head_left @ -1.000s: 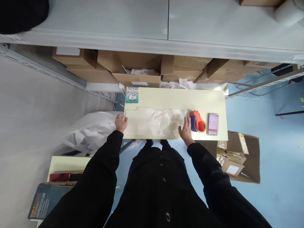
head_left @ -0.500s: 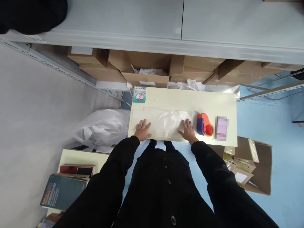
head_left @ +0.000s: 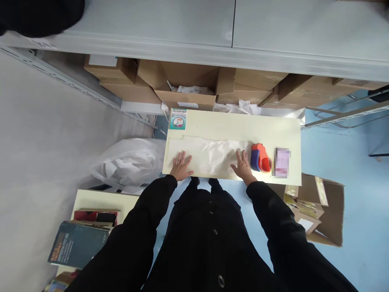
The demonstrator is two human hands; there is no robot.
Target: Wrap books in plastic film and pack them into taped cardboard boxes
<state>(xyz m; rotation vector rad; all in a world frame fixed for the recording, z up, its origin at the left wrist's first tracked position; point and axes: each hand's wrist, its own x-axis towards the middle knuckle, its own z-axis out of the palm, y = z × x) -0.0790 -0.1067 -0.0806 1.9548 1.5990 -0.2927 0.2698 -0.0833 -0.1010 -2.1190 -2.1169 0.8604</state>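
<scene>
A long, slightly wrinkled sheet of whitish translucent film or paper [head_left: 209, 154] lies across the pale yellow table [head_left: 231, 123]. On its left end rests my left hand [head_left: 181, 166], fingers spread flat. Toward its right end is my right hand [head_left: 243, 165], open with the fingers apart; whether it presses on the sheet or hovers just over it, I cannot tell. Just right of that hand stands an orange and blue tape dispenser [head_left: 260, 158] with a roll of tape. A small green and white booklet [head_left: 178, 119] sits at the table's far left corner.
Beside the dispenser lies a blurred pinkish item [head_left: 282, 163]. Cardboard boxes [head_left: 185, 97] line the shelf behind the table. A plastic bag of white scraps [head_left: 130, 162] is at left, near stacked books [head_left: 80, 243]. An open carton [head_left: 331, 211] sits on the floor at right.
My right hand has shifted slightly right along the sheet, toward the tape dispenser. My left hand stays in about the same place on the sheet.
</scene>
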